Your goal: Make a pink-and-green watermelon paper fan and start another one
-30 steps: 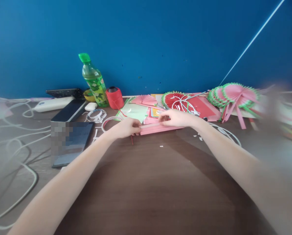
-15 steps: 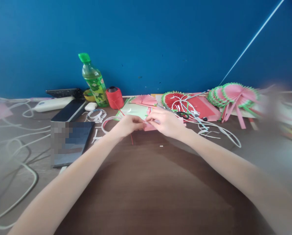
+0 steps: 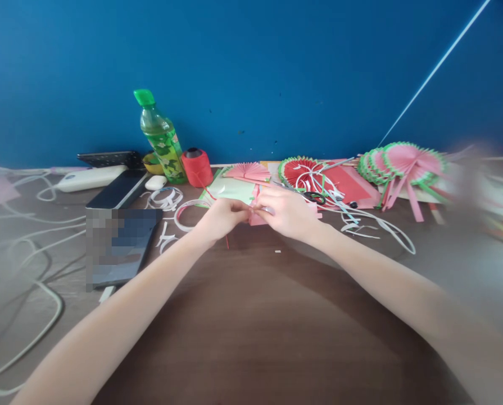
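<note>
Pinching a small piece of pink paper (image 3: 258, 219) between them, the two hands meet just above the near part of the table (image 3: 251, 315). The left hand (image 3: 226, 217) has its thumb and fingertips drawn together at the paper's left end, with no gap showing. The right hand (image 3: 287, 209) has its thumb and forefinger brought close beside them, seemingly gripping the same paper — the other fingers curl over and hide most of it, so I cannot tell how tightly they hold or how many folds the paper has.

As for how far along things are, this piece looks to be at a folding stage: what shows is narrow and flat, with no spread pleats. Other pieces seem further on. Behind the hands, a pink half-fan (image 3: 246, 170) lies opened on a light green sheet (image 3: 239, 191). To its right, a round red fan (image 3: 293, 169) with a green edge sits partly under white cords (image 3: 312, 175), and at the far right a cluster of pink fans (image 3: 411, 160) with green edges looks finished, or nearly so. The piece in hand has neither that round shape nor a visible green edge — that much appears undone. Scissors (image 3: 315, 197) lie beyond the right hand, touched by neither hand, and a red spool of thread (image 3: 198, 170) stands behind the left.
</note>
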A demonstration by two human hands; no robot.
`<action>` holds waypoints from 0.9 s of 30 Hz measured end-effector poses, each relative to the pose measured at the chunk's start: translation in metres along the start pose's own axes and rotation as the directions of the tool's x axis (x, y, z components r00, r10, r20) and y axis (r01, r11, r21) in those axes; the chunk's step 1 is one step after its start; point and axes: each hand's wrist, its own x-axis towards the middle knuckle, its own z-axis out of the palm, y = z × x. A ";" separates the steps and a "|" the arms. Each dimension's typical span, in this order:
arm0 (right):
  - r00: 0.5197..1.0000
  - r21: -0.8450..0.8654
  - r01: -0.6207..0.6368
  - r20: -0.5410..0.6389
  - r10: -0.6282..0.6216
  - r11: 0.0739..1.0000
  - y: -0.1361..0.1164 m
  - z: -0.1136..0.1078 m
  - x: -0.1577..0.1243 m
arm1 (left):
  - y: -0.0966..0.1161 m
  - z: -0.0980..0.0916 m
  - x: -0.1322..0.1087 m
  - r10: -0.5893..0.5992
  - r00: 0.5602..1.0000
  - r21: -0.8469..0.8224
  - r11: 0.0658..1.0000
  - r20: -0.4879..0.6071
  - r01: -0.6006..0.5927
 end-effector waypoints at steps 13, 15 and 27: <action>0.969 -0.271 0.234 0.138 -0.203 0.934 -0.002 -0.006 0.001 | 0.010 0.000 -0.003 -0.073 0.996 -0.125 0.989 0.052 0.079; 0.970 -0.261 0.228 0.148 -0.194 0.938 -0.001 -0.006 0.001 | 0.009 0.000 -0.003 -0.073 0.996 -0.134 0.988 0.055 0.080; 0.956 -0.236 0.259 0.203 -0.214 0.937 0.003 -0.009 0.002 | 0.006 0.001 -0.002 -0.062 0.997 -0.088 0.994 0.049 0.066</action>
